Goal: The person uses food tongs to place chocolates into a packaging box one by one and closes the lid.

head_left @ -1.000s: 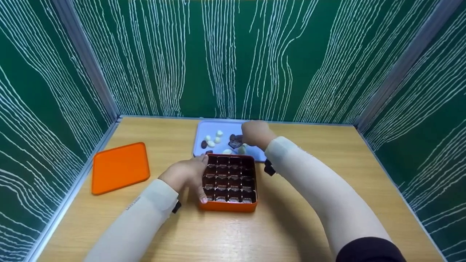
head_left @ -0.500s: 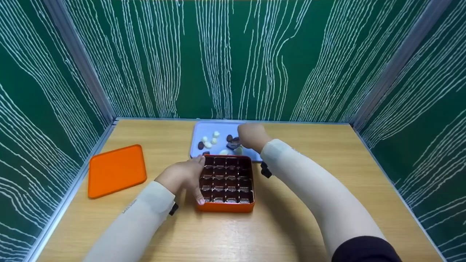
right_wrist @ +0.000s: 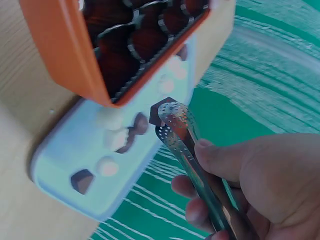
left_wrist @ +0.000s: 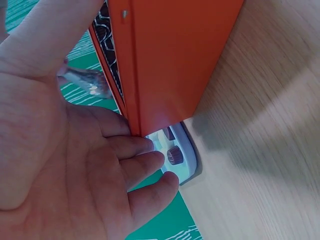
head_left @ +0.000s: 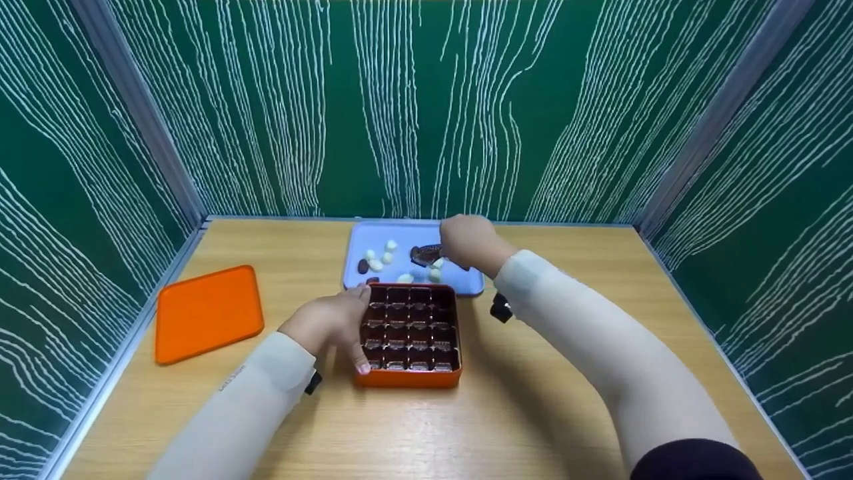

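My left hand (head_left: 333,325) lies along the left side of an orange box (head_left: 408,379), thumb at the near corner and fingers at the far corner. In the left wrist view its fingers (left_wrist: 145,167) are spread and relaxed, some reaching past the box. A dark brown insert (head_left: 408,327) divides the box into small compartments. My right hand (head_left: 470,241) holds metal tongs (right_wrist: 192,160) with perforated tips over a pale blue tray (head_left: 363,235). The tips overlap a dark angular chocolate (right_wrist: 157,111) in the right wrist view; I cannot tell whether they grip it.
White chocolates (head_left: 390,246) and dark chocolates (head_left: 363,266) lie scattered on the tray, whose near edge is partly hidden by the box. An orange lid (head_left: 210,315) rests at the left of the wooden table (head_left: 553,293). Green panels (head_left: 560,133) with white lines enclose the table.
The tongs have shifted slightly over the tray, and my right hand has moved a little to the right. My left hand stays against the box; the whole view has drifted slightly.
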A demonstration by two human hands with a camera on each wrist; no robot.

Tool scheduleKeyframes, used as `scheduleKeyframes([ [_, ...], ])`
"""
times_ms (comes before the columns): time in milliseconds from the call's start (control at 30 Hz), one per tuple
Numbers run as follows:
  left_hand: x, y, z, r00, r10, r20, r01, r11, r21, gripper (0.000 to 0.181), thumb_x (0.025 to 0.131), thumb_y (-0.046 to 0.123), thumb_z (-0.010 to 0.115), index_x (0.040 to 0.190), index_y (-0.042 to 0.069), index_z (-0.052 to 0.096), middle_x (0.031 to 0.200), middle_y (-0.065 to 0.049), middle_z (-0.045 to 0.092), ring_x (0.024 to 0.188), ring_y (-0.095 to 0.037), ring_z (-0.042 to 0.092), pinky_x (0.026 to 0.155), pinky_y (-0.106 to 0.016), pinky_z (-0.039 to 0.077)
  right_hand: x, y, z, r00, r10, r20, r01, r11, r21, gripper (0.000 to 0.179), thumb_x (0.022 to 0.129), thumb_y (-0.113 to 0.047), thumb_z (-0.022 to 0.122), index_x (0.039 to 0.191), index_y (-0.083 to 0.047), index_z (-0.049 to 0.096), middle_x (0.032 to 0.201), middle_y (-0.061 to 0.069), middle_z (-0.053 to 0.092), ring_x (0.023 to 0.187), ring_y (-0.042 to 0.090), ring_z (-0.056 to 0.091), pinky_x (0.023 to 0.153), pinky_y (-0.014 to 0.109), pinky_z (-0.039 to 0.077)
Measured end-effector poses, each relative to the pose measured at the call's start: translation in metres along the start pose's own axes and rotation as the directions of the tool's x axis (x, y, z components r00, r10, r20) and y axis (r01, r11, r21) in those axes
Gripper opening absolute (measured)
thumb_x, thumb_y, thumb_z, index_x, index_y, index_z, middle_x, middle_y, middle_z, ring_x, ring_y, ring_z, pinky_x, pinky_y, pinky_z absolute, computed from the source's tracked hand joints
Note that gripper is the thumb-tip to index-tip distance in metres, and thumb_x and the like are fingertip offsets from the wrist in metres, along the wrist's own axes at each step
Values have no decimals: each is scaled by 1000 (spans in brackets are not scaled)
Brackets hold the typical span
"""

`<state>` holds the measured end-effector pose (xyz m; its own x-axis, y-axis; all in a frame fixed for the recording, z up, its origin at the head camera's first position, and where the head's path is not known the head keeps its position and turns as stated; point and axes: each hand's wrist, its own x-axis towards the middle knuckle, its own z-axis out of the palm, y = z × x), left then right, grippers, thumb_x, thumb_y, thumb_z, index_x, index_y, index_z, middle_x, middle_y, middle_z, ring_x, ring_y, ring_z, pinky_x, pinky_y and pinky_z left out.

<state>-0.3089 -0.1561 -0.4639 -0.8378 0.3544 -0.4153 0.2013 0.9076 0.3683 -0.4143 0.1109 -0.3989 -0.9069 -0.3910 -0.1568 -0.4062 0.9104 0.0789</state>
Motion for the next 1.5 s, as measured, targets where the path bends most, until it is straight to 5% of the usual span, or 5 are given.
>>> scheduleKeyframes([
  [233,-1,-1,0,1000,-3,-2,3,1000,3,169,58,48,112,182,3,6,192,-18,4,179,-41,11,146,-56,18,-27,-11,-22,991,-122,-48,121,992,-30,25,110,-32,77,107,-9,87,93,5,81,77,21,69,73,38,65],
  [500,-1,0,1,1000,-6,-5,6,1000,0,170,57,47,112,182,3,5,192,-18,5,179,-41,11,146,-56,18,-42,-37,-21,962,-269,-51,260,955,-141,23,105,-38,82,111,-15,85,94,3,82,79,21,70,71,42,67],
  [867,0,1,0,1000,-14,6,14,1000,-24,170,57,44,113,182,5,5,192,-18,5,179,-41,10,147,-56,17,-31,-62,-8,969,-246,16,242,936,-256,23,107,-29,78,94,-11,76,81,3,72,68,19,60,69,41,68],
  [1233,-1,1,-2,1000,-17,10,18,999,-32,167,59,41,113,182,6,6,193,-17,4,179,-40,10,147,-55,18,-24,-80,-1,958,-286,21,276,897,-345,16,111,-19,69,103,-8,78,91,7,81,71,20,65,77,38,72],
  [1500,-1,0,-2,1000,-15,4,15,1000,-19,165,59,45,113,182,5,10,193,-16,6,179,-38,12,147,-53,19,-28,-62,-22,975,-219,40,223,947,-232,23,108,-30,76,96,-11,74,85,3,72,69,17,58,68,41,68],
])
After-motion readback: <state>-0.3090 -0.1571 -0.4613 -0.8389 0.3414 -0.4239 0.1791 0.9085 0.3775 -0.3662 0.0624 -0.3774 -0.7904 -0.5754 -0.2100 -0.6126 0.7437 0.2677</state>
